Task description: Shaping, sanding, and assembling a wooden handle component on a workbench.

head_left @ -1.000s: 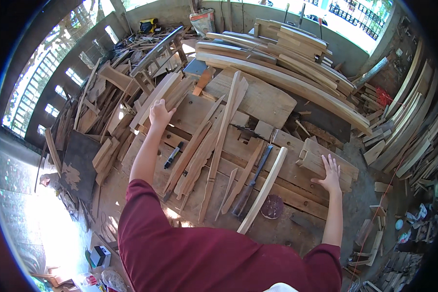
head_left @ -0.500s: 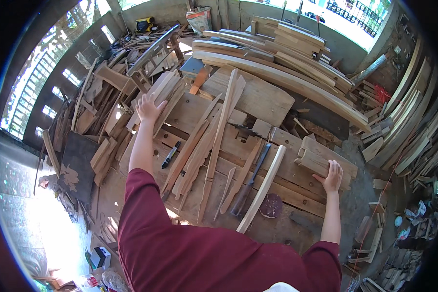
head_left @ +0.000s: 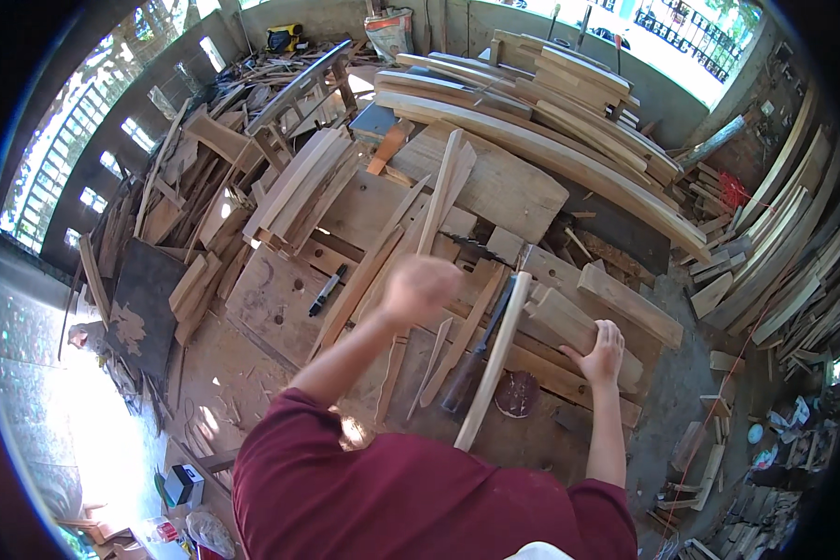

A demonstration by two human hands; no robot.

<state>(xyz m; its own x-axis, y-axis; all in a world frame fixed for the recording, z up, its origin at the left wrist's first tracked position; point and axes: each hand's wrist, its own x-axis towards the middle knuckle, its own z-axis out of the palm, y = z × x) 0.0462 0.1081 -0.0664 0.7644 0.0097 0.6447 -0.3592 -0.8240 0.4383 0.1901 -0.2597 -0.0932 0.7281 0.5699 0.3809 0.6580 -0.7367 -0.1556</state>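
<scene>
My right hand (head_left: 599,355) grips a short, thick wooden board (head_left: 574,329) at the right of the workbench, thumb apart along its near side. A second board (head_left: 630,303) lies just beyond it. Smeared by motion, my left hand (head_left: 424,287) is over the middle of the bench, above long thin wooden strips (head_left: 439,196); its fingers cannot be made out. Between the hands lie a pale wooden strip (head_left: 497,364), a long dark tool with a slim bluish shaft (head_left: 500,313) and a thin brown slat (head_left: 467,327). A round maroon disc (head_left: 516,395) sits near the pale strip.
On the bench's left are a black marker pen (head_left: 328,290) and stacked planks (head_left: 303,187). Long curved timbers (head_left: 532,131) line the far side. Scrap wood (head_left: 205,205) is heaped at left; more lengths (head_left: 784,233) lean at right.
My left hand has left the plank stack and swung right to mid-bench. My right hand has moved left and nearer, and the board under it has shifted away from its neighbour.
</scene>
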